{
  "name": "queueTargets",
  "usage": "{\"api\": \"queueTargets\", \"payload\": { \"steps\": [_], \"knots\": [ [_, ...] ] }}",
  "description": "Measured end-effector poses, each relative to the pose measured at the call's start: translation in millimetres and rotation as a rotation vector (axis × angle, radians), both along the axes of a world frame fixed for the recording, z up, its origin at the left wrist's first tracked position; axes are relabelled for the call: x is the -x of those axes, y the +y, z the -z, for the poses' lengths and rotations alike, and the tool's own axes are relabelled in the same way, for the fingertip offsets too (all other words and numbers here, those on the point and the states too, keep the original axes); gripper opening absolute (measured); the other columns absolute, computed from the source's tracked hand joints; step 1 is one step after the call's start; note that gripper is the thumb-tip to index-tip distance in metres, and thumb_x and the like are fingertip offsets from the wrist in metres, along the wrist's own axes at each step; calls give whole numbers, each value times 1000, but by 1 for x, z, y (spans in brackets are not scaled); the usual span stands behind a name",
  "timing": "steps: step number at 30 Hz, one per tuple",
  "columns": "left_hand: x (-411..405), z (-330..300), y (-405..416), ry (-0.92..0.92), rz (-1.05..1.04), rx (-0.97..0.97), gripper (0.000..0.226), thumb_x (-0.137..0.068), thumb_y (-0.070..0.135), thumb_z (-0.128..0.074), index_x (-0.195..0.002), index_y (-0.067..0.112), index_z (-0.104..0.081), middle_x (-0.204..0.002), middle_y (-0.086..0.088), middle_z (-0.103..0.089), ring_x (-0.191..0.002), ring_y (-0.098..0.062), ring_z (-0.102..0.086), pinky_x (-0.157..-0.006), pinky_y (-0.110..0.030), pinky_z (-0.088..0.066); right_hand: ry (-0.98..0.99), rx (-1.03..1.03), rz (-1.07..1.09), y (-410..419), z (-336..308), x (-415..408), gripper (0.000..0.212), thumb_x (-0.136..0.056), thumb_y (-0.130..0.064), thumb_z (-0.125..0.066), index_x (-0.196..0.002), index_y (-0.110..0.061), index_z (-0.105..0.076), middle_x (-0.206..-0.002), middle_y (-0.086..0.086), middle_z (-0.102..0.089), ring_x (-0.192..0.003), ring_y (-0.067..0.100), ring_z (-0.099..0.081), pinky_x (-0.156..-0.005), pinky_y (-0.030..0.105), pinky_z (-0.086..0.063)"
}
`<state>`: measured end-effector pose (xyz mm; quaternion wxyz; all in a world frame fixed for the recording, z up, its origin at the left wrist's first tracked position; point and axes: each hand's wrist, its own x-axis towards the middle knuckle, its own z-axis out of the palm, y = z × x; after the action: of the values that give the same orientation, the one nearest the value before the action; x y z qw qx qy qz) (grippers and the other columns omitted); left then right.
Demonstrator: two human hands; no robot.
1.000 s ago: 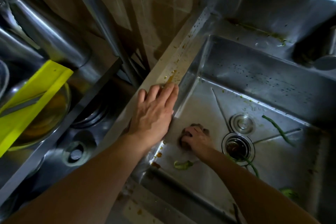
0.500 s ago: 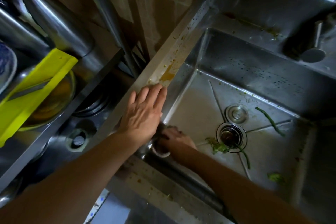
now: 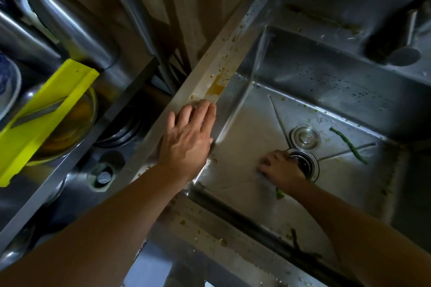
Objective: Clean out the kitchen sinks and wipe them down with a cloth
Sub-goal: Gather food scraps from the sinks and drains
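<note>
the steel sink (image 3: 303, 91) has a dirty basin floor: a drain (image 3: 305, 165) sits near the middle, a round metal stopper (image 3: 305, 135) lies just beside it on the far side, and a long green bean (image 3: 349, 145) lies to the right of both. small green scraps lie near the front of the basin. the sink's left rim (image 3: 224, 70) carries a brown smear (image 3: 215, 88) and food crumbs; the near rim is crumbed too.

Left hand (image 3: 186, 144) and right hand (image 3: 281, 169) bare: no gloves, rings, watch or bands visible. Both forearms uncovered up to frame edge, no sleeve in view. Fingernails short, unpainted on left.
</note>
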<state>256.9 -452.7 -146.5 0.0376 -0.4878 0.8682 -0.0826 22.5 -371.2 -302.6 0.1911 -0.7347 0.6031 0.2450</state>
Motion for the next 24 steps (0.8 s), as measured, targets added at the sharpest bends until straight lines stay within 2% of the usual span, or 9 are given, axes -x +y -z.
{"api": "queueTargets", "payload": {
  "steps": [2, 4, 7, 9, 11, 14, 18, 20, 24],
  "knots": [
    [1, -3, 0, -18, -16, -27, 74, -84, 40, -60, -145, 14, -31, -146, -4, -37, -121, -25, -42, -94, -40, -34, 51, -21, 46, 0, -14, 7, 35, -97, -34, -43, -131, -23, -48, -137, 10, -36, -129, 32, -33, -101, 47, -40],
    [4, -8, 3, -32, -47, -59, 74, -85, 40, -59, -146, 13, -26, -148, -5, -33, -123, -25, -39, -97, -40, -31, -30, 23, 56, 7, -32, -1, 37, -95, -30, -45, -130, -19, -49, -135, 10, -38, -127, 29, -35, -99, 40, -42],
    [9, -16, 13, -40, -49, -82, 71, -86, 37, -57, -145, 13, -26, -148, -7, -31, -124, -27, -38, -99, -40, -30, -183, -19, -90, 29, -42, -23, 40, -92, -25, -51, -132, -20, -47, -137, 8, -38, -126, 28, -36, -95, 37, -42],
    [12, -19, 21, -30, 3, -78, 68, -84, 33, -59, -142, 12, -32, -145, -9, -36, -120, -28, -42, -97, -42, -33, -292, -186, -175, 50, -39, -38, 36, -94, -34, -51, -128, -22, -53, -130, 6, -50, -119, 24, -48, -96, 38, -45],
    [14, -17, 26, -30, 73, -59, 65, -82, 30, -60, -140, 11, -37, -139, -9, -42, -115, -28, -47, -94, -42, -36, -344, -168, -267, 66, -31, -46, 32, -96, -36, -49, -124, -22, -56, -122, 5, -56, -111, 24, -54, -94, 40, -46],
    [22, -7, 28, -51, 131, -91, 61, -84, 23, -58, -141, 12, -39, -141, -7, -42, -120, -27, -44, -98, -40, -31, -395, -119, -157, 68, -13, -41, 35, -99, -22, -40, -131, -14, -52, -133, 13, -46, -122, 34, -43, -96, 42, -38],
    [34, 14, 26, -66, 133, -223, 58, -91, 23, -48, -145, 17, -26, -150, -3, -25, -130, -26, -28, -106, -41, -21, -318, 3, 47, 53, -4, -22, 35, -98, -29, -41, -129, -15, -50, -137, 13, -41, -122, 31, -42, -90, 35, -40],
    [40, 20, 25, -82, 164, -243, 57, -89, 24, -51, -142, 16, -31, -146, -3, -30, -127, -26, -31, -103, -40, -23, -218, 55, 151, 43, -7, -11, 33, -96, -27, -46, -128, -17, -46, -137, 13, -34, -121, 30, -42, -80, 35, -45],
    [54, 29, 27, -66, 227, -312, 52, -84, 30, -58, -133, 18, -43, -138, 0, -40, -122, -24, -35, -97, -39, -28, -211, 107, 287, 31, -23, -1, 37, -97, -20, -44, -133, -17, -45, -138, 16, -31, -119, 33, -44, -82, 38, -48]
  ]
}}
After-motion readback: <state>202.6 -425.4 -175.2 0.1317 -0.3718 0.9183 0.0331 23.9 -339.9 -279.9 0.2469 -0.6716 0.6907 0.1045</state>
